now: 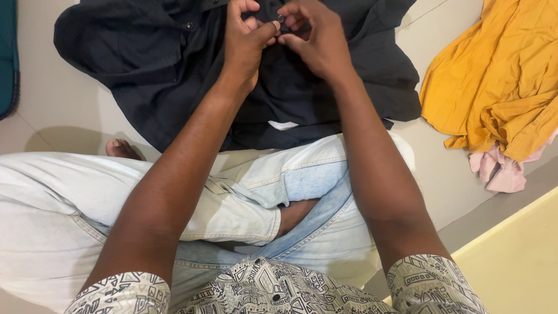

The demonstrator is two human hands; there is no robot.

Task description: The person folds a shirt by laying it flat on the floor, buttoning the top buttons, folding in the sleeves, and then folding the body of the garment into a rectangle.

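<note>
**Inspector A:** Position of the garment?

**Inspector B:** The dark navy cotton button-up shirt lies spread on the pale tiled floor, directly ahead of the seated person's crossed legs in light blue denim jeans.

**Inspector A:** Left hand?

**Inspector B:** The left hand is closed in a pinch on the shirt's front edge, thumb pressed toward the fingers, fabric gathered between them.

**Inspector A:** Right hand?

**Inspector B:** The right hand is curled, fingertips nipping a small dark round button on the same placket. Both hands meet there, touching. Whether the button is already through its hole I cannot tell; the fingers cover it.

**Inspector A:** Other items?

**Inspector B:** A second small button shows further left on the shirt. A crumpled mustard-yellow cloth garment lies on the floor to the right, well apart from the shirt, with a pale pink fabric piece just beside its lower edge. A teal item sits at the far left edge.
</note>
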